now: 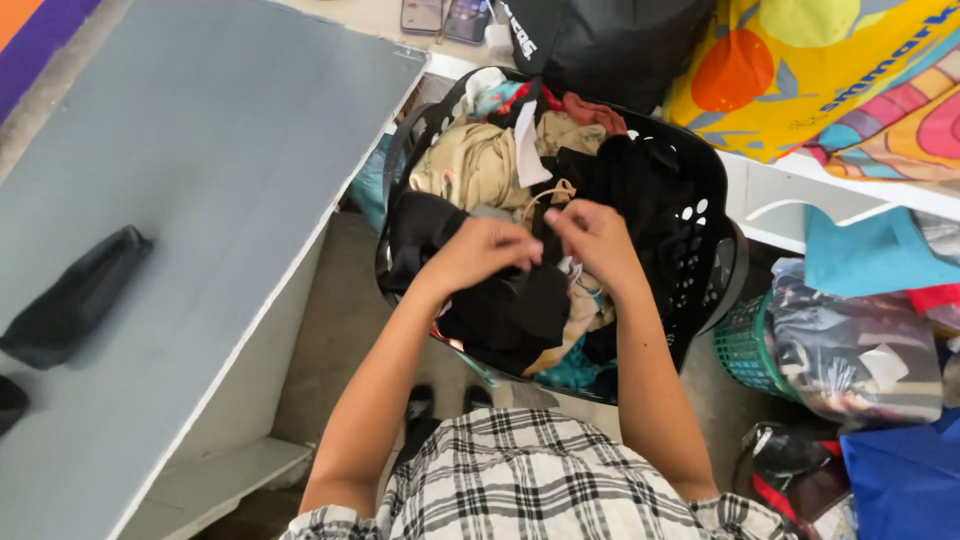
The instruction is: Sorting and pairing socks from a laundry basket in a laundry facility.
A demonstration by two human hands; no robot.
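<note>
Grey table (pixel 200 150) left, rolled black cloth (pixel 75 295) on it; green basket (pixel 742 345), blue bag (pixel 905 480) right.

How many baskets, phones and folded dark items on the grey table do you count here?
Laundry baskets: 2, a black one full of clothes under both hands, and a green one beside it
Phones: 2, lying side by side at the top edge
Dark folded items on the grey table: 1 in full view
Total: 5
</note>
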